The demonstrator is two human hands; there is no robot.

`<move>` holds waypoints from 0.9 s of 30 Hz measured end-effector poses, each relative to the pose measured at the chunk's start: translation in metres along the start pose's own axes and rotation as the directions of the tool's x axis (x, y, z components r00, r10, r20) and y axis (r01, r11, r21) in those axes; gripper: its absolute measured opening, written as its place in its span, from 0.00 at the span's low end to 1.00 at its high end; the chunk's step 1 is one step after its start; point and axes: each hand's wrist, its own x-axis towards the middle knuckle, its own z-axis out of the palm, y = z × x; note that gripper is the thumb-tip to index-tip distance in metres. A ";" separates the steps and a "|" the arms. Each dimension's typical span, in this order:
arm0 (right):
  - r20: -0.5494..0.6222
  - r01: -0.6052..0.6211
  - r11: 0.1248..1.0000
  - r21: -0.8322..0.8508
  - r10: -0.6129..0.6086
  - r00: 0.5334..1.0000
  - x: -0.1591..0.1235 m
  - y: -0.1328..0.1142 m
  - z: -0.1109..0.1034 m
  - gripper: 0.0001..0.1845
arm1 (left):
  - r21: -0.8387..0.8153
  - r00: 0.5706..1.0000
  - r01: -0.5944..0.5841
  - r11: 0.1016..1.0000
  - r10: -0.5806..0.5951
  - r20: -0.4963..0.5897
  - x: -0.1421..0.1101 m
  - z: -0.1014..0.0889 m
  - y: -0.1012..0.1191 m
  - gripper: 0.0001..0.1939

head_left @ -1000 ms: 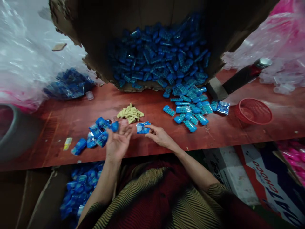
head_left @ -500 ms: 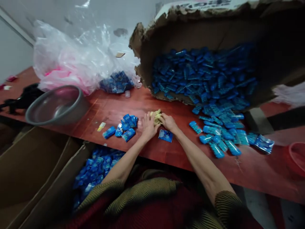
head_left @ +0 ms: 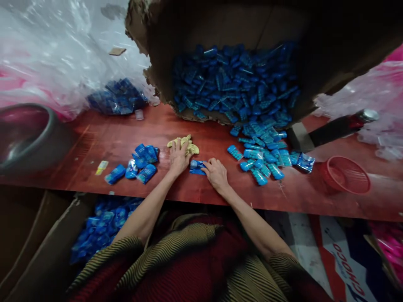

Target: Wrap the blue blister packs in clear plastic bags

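Observation:
My left hand (head_left: pixel 179 160) lies palm down with its fingers stretched out against a crumpled pale yellow cloth (head_left: pixel 190 147). Just below the cloth is a small flat blue packet (head_left: pixel 195 167). Its right edge is pinched by my right hand (head_left: pixel 218 174), whose fingers are bent. Left of my hands lies a small group of blue packets (head_left: pixel 146 173), some overlapping. To the right, small clear bottles with blue beads and blue caps (head_left: pixel 258 176) spill across the table.
On the red table (head_left: pixel 208 126), a torn carton (head_left: pixel 147 71) lies on its side, full of blue bottles. A grey basin (head_left: pixel 52 142) stands left, a red basket (head_left: pixel 346 191) right. Near it rests a dark-handled tool (head_left: pixel 333 130). Below the left edge, a box holds blue items (head_left: pixel 97 230).
The view has shifted right. My right hand has left the cloth and taken hold of the blue packet's edge. My left hand stays at the cloth, which now looks more spread out.

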 end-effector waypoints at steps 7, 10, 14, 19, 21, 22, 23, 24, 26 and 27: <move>-0.070 0.019 0.999 -0.028 -0.021 0.997 -0.003 0.001 0.005 0.15 | -0.115 0.997 0.069 0.991 -0.072 -0.014 -0.016 -0.020 0.017 0.32; -0.099 0.021 0.997 -0.074 -0.028 0.995 -0.006 -0.003 0.008 0.17 | -0.270 0.987 0.019 0.963 -0.062 -0.150 -0.041 -0.027 0.025 0.29; -0.088 0.032 0.991 -0.129 -0.043 0.995 -0.008 -0.012 0.008 0.18 | -0.490 0.980 -0.013 0.872 -0.086 -0.179 -0.078 -0.026 0.032 0.19; -0.053 -0.012 0.992 -0.129 0.005 0.999 -0.010 -0.017 0.003 0.19 | -0.425 0.991 0.036 0.904 -0.087 -0.101 -0.093 -0.018 0.032 0.17; -0.039 -0.008 0.993 -0.117 0.003 0.999 -0.010 -0.017 0.002 0.19 | -0.396 0.993 0.032 0.918 -0.075 -0.094 -0.091 -0.015 0.031 0.17; -0.035 -0.006 0.994 -0.108 0.003 0.999 -0.010 -0.017 0.001 0.19 | -0.404 0.992 0.024 0.915 -0.071 -0.100 -0.090 -0.014 0.030 0.16; -0.032 -0.009 0.995 -0.095 0.006 0.999 -0.009 -0.016 0.001 0.19 | -0.427 0.991 0.020 0.904 -0.075 -0.112 -0.089 -0.013 0.028 0.16; -0.030 -0.016 0.997 -0.079 0.013 0.999 -0.009 -0.015 0.000 0.19 | -0.463 0.988 0.023 0.886 -0.091 -0.123 -0.088 -0.012 0.027 0.16; -0.030 -0.041 0.998 -0.038 0.040 0.999 -0.007 -0.013 -0.002 0.19 | -0.561 0.980 0.049 0.826 -0.148 -0.133 -0.086 -0.010 0.024 0.16; -0.033 -0.055 0.998 -0.019 0.055 0.998 -0.006 -0.012 -0.002 0.19 | -0.614 0.975 0.067 0.787 -0.183 -0.128 -0.085 -0.010 0.024 0.16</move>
